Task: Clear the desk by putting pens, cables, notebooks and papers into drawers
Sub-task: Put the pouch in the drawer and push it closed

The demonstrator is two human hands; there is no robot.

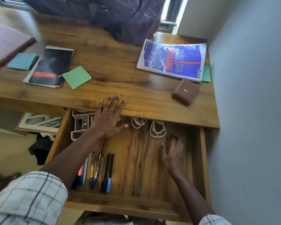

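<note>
Drawer (203, 159): open beneath the tabletop (113, 62).
Pens (101, 172): side by side at the drawer's front left.
Cables (157, 129): white coils at the drawer's back.
Left hand (109, 120): flat, fingers straight and spread, empty, fingertips at the tabletop's front edge.
Right hand (172, 153): blurred, fingers loosely spread over the drawer floor, empty.
Black notebook (50, 67): on the tabletop, left.
Blue notebook (172, 59): on the tabletop, right.
Green paper (76, 77): touching the black notebook's corner.

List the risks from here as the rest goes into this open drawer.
1. The pens lie loose at the front of the drawer; shutting it could roll them about.
2. The purple notebook looks large; laid inside, it may bury the cables and pens.
3. The left hand rests on the edge of the desk and the right hand is inside the drawer; pushing it in now might pinch a wrist.
</note>
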